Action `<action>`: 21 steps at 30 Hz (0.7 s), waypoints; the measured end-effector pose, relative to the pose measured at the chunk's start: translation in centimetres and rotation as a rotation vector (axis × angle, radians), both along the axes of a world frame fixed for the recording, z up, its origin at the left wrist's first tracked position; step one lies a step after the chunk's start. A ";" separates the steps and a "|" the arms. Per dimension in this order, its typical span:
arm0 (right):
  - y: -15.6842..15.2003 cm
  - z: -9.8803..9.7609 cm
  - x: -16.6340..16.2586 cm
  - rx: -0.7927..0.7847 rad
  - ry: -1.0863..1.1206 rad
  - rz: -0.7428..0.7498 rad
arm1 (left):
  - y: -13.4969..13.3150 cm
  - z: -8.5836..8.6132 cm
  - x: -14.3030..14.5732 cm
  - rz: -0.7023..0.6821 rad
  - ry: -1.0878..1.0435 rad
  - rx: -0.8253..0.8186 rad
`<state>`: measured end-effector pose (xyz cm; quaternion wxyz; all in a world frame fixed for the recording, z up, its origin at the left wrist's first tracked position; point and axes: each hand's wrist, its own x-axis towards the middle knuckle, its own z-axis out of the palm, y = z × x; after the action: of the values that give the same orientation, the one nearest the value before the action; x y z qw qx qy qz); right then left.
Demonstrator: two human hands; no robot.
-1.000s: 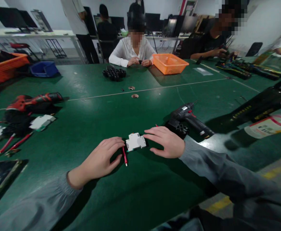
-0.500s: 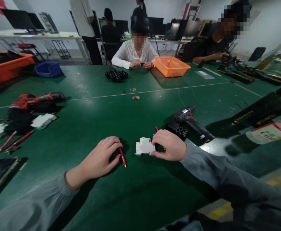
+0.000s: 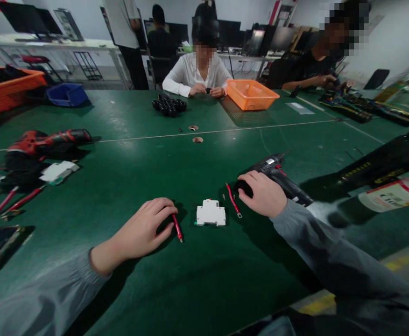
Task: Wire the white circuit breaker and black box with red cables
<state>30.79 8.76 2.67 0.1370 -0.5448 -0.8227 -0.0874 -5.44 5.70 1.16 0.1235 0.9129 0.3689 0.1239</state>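
A white circuit breaker lies on the green table between my hands, touched by neither. My left hand rests to its left, fingers curled over one end of a short red wire. My right hand is further right and back, fingers wrapped over the black base of a cordless screwdriver that lies on its side. A second red wire lies loose between the breaker and my right hand.
At the left lie a red drill, a white breaker and red wires. Black knobs and an orange basket sit in front of a person in white. Long black parts and a plastic bag lie right.
My right hand let go of the white breaker and moved right and back onto the screwdriver's base, uncovering the second red wire. The breaker sits slightly right of where it was. My left hand stayed put.
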 end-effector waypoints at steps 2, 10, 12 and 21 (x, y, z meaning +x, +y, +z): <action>-0.5 -0.2 -0.7 -0.004 0.061 0.029 | 0.0 0.1 0.0 0.000 0.002 -0.004; -1.7 0.1 -1.3 -0.053 0.255 0.159 | 0.1 0.1 0.0 0.005 0.000 -0.012; -1.7 0.1 -1.3 -0.073 0.256 0.199 | 0.1 0.1 0.0 0.004 0.006 -0.014; -1.4 -0.1 -1.4 0.032 0.242 0.236 | 0.2 0.2 0.0 0.004 -0.023 -0.013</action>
<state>29.39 7.33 2.53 0.2531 -0.4487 -0.8569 -0.0177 -5.46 5.86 1.34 0.1337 0.9098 0.3700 0.1322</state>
